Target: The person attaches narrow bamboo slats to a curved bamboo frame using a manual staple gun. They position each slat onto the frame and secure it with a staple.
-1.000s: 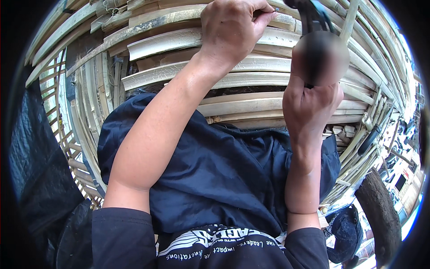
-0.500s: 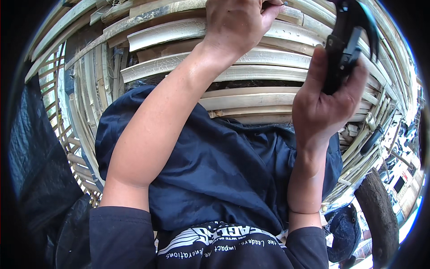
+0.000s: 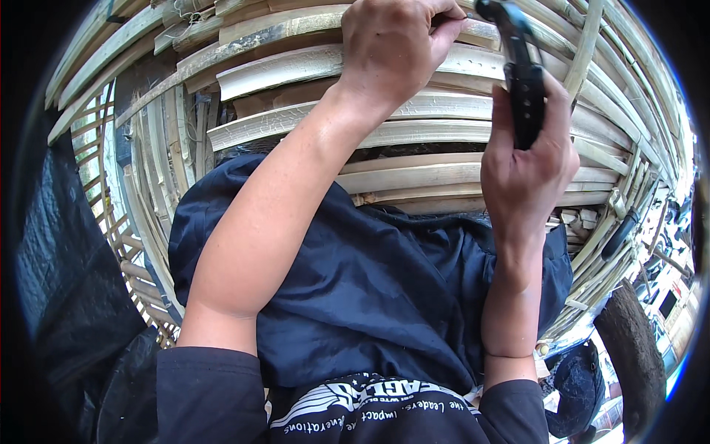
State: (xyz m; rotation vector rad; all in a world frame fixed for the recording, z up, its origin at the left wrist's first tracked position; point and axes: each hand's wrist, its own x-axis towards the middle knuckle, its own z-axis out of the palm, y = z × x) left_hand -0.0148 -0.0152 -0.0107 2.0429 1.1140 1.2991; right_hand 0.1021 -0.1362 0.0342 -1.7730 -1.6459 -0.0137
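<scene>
One shirt (image 3: 436, 425): black with white print, at the lower edge, well below both hands.
Lap: dark blue cloth (image 3: 355, 288), creased, spread below the two hands and between the forearms.
Bundle (image 3: 577, 385): dark, below the right hand and out to its right.
Log (image 3: 629, 348): brown, rough, leaning, below and to the right of the right hand.
Right hand (image 3: 529, 166): closed around the lower part of a tool, digits on both sides of it.
Tool (image 3: 525, 103): black, rising upright from the right hand; its rounded top tilts left, near the left hand's fingertips.
Left hand (image 3: 392, 48): back upward, narrow at the fingertips, pinching a tiny piece.
Piece (image 3: 468, 16): dark, at the left hand's fingertips, just beside the tool's top; too small to tell its kind.
Slats (image 3: 421, 174): pale, split, lying crosswise in rows under and around both hands.
Stick (image 3: 584, 52): pale, slanting across the slats, above and right of the right hand.
Black handle (image 3: 620, 235): among strips, below and right of the right hand.
Lattice (image 3: 137, 274): open strips, well left of the left hand.
Sheet (image 3: 66, 266): black, beyond the lattice, farther left.
</scene>
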